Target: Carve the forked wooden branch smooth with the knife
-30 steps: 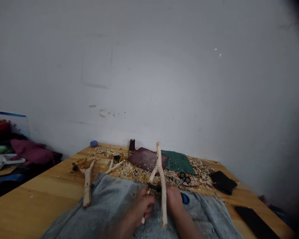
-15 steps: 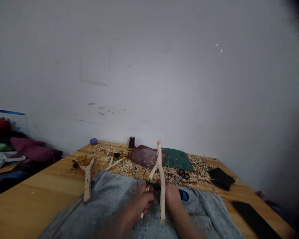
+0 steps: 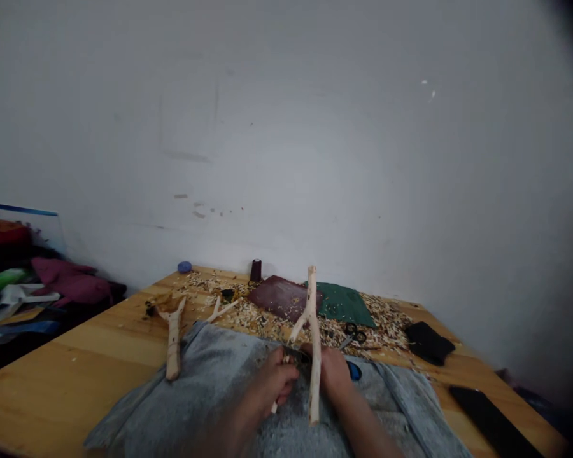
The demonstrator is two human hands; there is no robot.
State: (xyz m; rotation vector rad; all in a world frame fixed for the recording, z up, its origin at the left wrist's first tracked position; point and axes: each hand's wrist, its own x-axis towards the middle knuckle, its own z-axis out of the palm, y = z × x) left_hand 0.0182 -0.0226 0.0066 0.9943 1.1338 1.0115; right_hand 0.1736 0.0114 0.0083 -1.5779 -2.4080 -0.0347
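Observation:
A forked, peeled wooden branch (image 3: 312, 331) stands tilted over a grey towel (image 3: 210, 388) on the wooden table (image 3: 67, 375). My left hand (image 3: 272, 388) is closed round the branch's thinner fork near its lower end. My right hand (image 3: 334, 375) is closed on a knife (image 3: 352, 371) with a blue and black handle; its dark blade lies against the branch between my two hands.
Wood shavings (image 3: 377, 318) cover the far table. A second carved stick (image 3: 173, 337), a thin forked twig (image 3: 222, 310), a maroon pad (image 3: 281, 298), a green mat (image 3: 344, 304), scissors (image 3: 353, 332), a dark spool (image 3: 256, 270), black pouches (image 3: 428, 342) lie there. Clutter sits far left.
The view shifted slightly to the left and down. Hands, knife and branch keep almost the same pose; the branch end sits a little lower on the towel.

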